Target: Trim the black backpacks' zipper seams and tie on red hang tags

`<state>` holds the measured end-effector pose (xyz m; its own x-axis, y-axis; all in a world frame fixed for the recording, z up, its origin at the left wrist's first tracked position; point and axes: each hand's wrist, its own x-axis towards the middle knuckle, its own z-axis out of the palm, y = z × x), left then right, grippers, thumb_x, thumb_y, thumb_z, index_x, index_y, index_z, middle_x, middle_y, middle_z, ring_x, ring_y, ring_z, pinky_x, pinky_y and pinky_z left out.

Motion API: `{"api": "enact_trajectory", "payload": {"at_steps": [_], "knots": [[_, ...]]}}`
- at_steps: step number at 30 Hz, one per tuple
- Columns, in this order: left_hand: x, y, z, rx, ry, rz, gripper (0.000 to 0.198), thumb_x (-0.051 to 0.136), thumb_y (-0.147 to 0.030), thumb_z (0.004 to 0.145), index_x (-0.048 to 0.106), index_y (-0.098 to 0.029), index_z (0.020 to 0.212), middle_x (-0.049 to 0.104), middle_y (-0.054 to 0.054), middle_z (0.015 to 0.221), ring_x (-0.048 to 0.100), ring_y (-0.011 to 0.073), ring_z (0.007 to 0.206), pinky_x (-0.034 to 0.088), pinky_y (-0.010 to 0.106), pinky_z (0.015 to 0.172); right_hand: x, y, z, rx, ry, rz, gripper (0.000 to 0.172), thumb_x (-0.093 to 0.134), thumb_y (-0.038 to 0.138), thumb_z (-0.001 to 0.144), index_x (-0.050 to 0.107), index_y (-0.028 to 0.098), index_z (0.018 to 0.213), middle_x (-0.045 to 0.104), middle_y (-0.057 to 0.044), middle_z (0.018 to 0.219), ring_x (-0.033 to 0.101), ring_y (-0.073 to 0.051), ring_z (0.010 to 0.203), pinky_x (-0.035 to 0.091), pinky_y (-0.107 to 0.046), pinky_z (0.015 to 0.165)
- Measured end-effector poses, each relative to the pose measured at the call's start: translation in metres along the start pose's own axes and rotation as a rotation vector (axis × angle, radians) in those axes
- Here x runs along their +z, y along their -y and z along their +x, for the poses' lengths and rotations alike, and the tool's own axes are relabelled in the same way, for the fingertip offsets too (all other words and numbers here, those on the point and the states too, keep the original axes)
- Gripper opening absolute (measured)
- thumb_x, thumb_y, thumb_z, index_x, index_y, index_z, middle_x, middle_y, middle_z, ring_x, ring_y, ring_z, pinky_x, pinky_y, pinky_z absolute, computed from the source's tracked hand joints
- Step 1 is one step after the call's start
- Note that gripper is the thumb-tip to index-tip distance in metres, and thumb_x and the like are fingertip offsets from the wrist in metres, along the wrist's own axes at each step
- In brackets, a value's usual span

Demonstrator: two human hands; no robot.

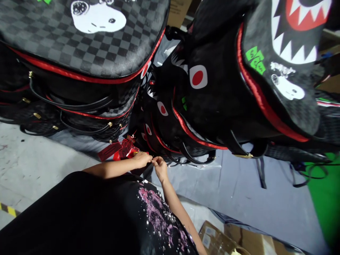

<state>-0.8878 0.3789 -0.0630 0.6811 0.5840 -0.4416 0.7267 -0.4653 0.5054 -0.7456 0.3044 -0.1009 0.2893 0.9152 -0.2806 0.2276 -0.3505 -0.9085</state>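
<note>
My left hand (142, 159) and my right hand (160, 168) meet in front of my body, with their fingertips pinched together. Whatever lies between the fingers is too small to make out. Just beside and behind my left hand is a bunch of red tags (108, 151) with thin red strings. Right behind both hands stand black duffel bags (195, 122) with red zip trim, printed eyes and teeth, and hanging black handles.
Black checkered bags (106, 53) with a white cartoon dog print are stacked at left. A large shark-print bag (220, 102) rises at right. Grey sheeting (247, 198) covers the surface under the bags. Cardboard boxes (220, 241) lie at bottom right.
</note>
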Motion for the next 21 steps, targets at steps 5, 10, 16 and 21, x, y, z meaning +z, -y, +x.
{"api": "enact_trajectory", "payload": {"at_steps": [5,10,16,21], "knots": [[-0.0001,-0.0006,-0.0019,0.030,0.002,0.010,0.022,0.056,-0.032,0.095,0.064,-0.015,0.108,0.068,0.005,0.100,0.065,0.0178,0.092,0.053,0.040,0.086,0.0003,-0.0009,-0.0023,-0.010,-0.013,-0.001,0.018,0.059,0.039,0.072,0.054,0.021,0.072,0.054,0.002,0.065,0.049,-0.015,0.061,0.041,-0.028,0.061],[-0.0004,-0.0002,-0.0036,0.022,-0.033,0.034,0.022,0.055,-0.030,0.096,0.063,-0.014,0.109,0.068,0.006,0.102,0.065,0.0188,0.095,0.053,0.041,0.088,0.0014,0.0015,-0.0014,-0.020,-0.011,0.001,0.018,0.058,0.039,0.071,0.054,0.022,0.071,0.054,0.002,0.065,0.048,-0.015,0.061,0.039,-0.028,0.061],[-0.0011,0.0003,-0.0057,0.033,-0.033,0.039,0.020,0.054,-0.028,0.096,0.065,-0.015,0.105,0.069,0.006,0.100,0.066,0.0189,0.095,0.053,0.041,0.088,0.0031,0.0023,-0.0011,-0.022,-0.020,0.002,0.016,0.059,0.037,0.072,0.054,0.022,0.071,0.054,0.002,0.066,0.049,-0.016,0.062,0.039,-0.028,0.062],[0.0006,0.0024,-0.0049,0.034,-0.027,0.028,0.021,0.053,-0.031,0.097,0.064,-0.015,0.106,0.068,0.005,0.098,0.066,0.0181,0.091,0.053,0.039,0.086,0.0044,0.0013,-0.0023,-0.025,-0.039,0.006,0.016,0.059,0.037,0.072,0.055,0.021,0.072,0.055,0.001,0.068,0.050,-0.016,0.064,0.040,-0.029,0.065]]}}
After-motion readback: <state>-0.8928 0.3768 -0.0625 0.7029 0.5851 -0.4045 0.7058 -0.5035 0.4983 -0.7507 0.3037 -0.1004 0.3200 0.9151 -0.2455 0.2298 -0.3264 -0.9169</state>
